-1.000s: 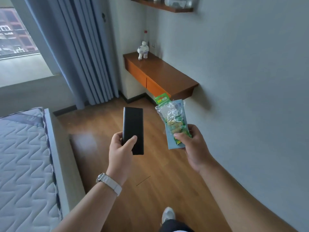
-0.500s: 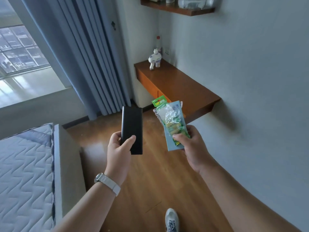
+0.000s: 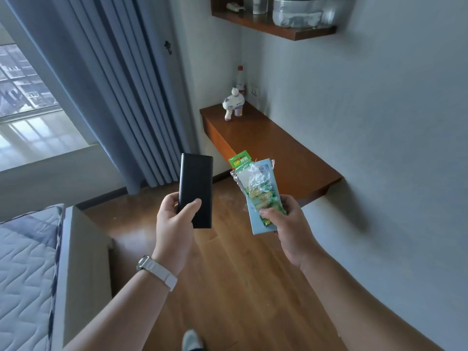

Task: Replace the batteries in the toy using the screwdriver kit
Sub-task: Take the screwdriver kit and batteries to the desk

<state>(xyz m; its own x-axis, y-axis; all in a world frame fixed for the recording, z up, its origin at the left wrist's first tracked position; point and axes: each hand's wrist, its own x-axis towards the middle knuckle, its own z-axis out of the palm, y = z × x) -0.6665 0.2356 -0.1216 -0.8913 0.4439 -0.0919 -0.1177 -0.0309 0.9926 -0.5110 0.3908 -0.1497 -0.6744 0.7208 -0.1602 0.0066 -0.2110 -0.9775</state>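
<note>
Our left hand (image 3: 174,224) grips the black screwdriver kit (image 3: 195,188) upright, its long axis pointing away from us. Our right hand (image 3: 291,229) pinches the battery pack (image 3: 255,188), green tab uppermost. The toy (image 3: 233,103) stands on the surface (image 3: 278,153) ahead, nearer than a second ago.

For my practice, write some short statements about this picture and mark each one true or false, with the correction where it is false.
1. The left hand holds a black case. True.
2. The right hand is empty. False: it grips a battery pack together with a pale blue card.
3. The toy stands on the wooden desk. True.
4. The watch is on the right wrist. False: it is on the left wrist.
</note>
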